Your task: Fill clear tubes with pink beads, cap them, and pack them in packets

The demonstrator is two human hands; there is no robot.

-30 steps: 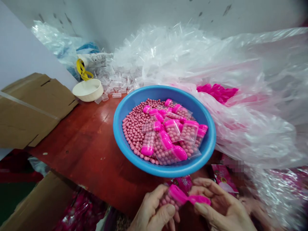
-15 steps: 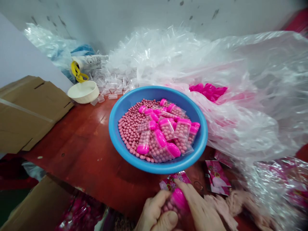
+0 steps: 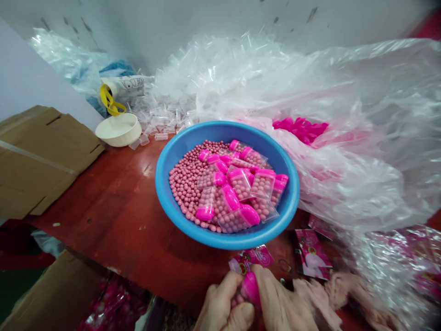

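At the bottom edge, my left hand (image 3: pixel 223 305) grips a small clear container of pink balls with a bright pink cap (image 3: pixel 250 288). My right hand (image 3: pixel 280 299) presses round the cap from the other side, its fingertips near the top. Just beyond the fingers lies a printed pink packet (image 3: pixel 260 255). Past it stands a blue basin (image 3: pixel 220 240) holding loose pink balls (image 3: pixel 188 184) and several filled containers with pink caps (image 3: pixel 263 183).
Clear empty containers (image 3: pixel 165 117) are heaped behind the basin, beside a white bowl (image 3: pixel 119 133). Plastic bags (image 3: pixel 361 179) and pink caps (image 3: pixel 301 130) lie to the right. A cardboard box (image 3: pixel 41 161) is at left. Pink packets (image 3: pixel 313 253) and a crumpled cloth (image 3: pixel 320 299) are at lower right.
My right hand has shifted slightly left and its fingers have closed in round the pink cap. The cap shows a little lower and farther left. My left hand is nearly unmoved.
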